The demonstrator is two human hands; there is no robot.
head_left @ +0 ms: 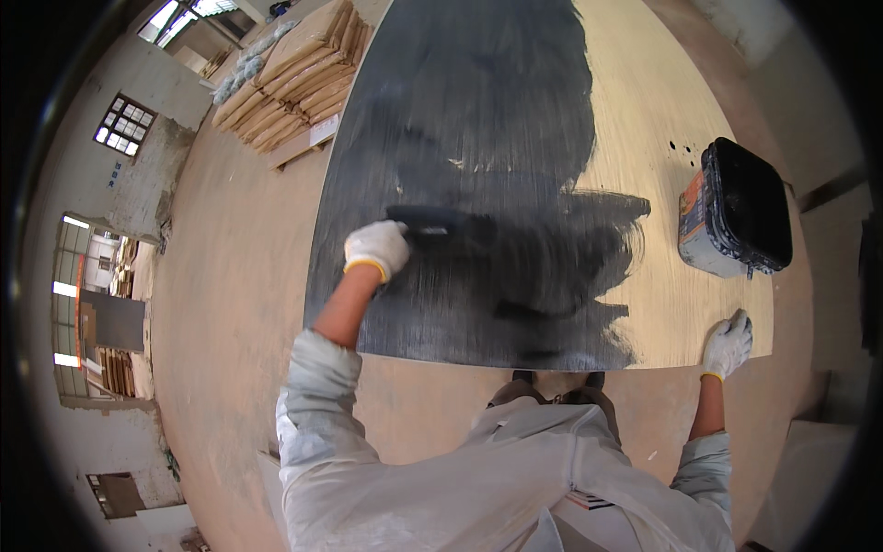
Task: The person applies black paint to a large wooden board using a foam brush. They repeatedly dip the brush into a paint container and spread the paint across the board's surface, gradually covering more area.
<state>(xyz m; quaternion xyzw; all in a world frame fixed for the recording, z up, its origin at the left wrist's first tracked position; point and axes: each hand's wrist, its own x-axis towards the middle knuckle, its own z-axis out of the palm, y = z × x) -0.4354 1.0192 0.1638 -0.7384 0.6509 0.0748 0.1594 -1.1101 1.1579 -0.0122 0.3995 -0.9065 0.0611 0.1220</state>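
A large pale wooden board [676,101] lies before me, its left and middle part coated in streaky black paint [469,101]. Gloved in white with a yellow cuff, my left hand [377,248] is closed around the handle end of a paint-blackened brush [441,228]. The brush lies low against the wet black area; its exact shape blends into the paint. At the near right edge of the board, my gloved right hand [728,345] rests with its fingers stretched out, holding nothing. A paint bucket [697,225] with a black-smeared rim stands on the bare wood beyond that hand.
Several dark drips [681,147] spot the wood beside the bucket. A stack of brown wrapped packages [294,78] stands on the floor at the far left. Further left is a wall with windows [125,124] and an opening showing stacked boards [115,373].
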